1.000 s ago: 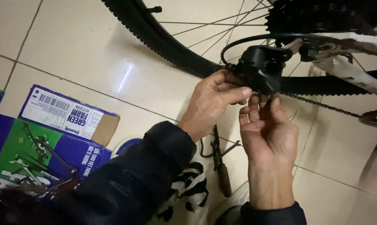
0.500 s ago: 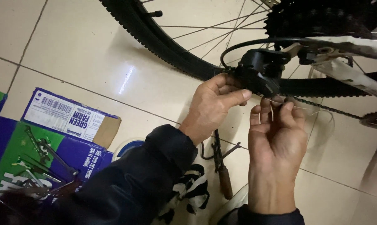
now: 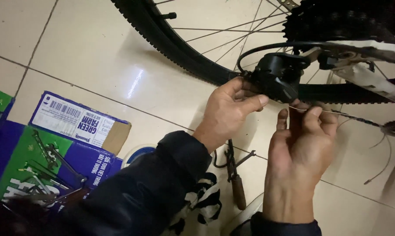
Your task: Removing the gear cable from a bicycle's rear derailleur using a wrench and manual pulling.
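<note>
Since half a second ago, the right hand (image 3: pixel 300 159) has drifted a little toward 3 o'clock and its fingers (image 3: pixel 313 119) have drawn the thin cable (image 3: pixel 337 112) farther out; the left hand (image 3: pixel 230 109) has stayed put. Its grip is clenched on the black derailleur (image 3: pixel 278 76), which hangs at 12 o'clock from both hands, just below the white frame (image 3: pixel 372 50) and against the rear tyre (image 3: pixel 175 41). The right grip pinches the cable between thumb and fingertips, the wire running toward 3 o'clock. Pliers (image 3: pixel 234 175) lie on the tiled floor (image 3: pixel 88 48) at 6 o'clock, between the wrists. At 9 o'clock, a flattened cardboard box (image 3: pixel 81 126) carries loose tools (image 3: pixel 53 157).
</note>
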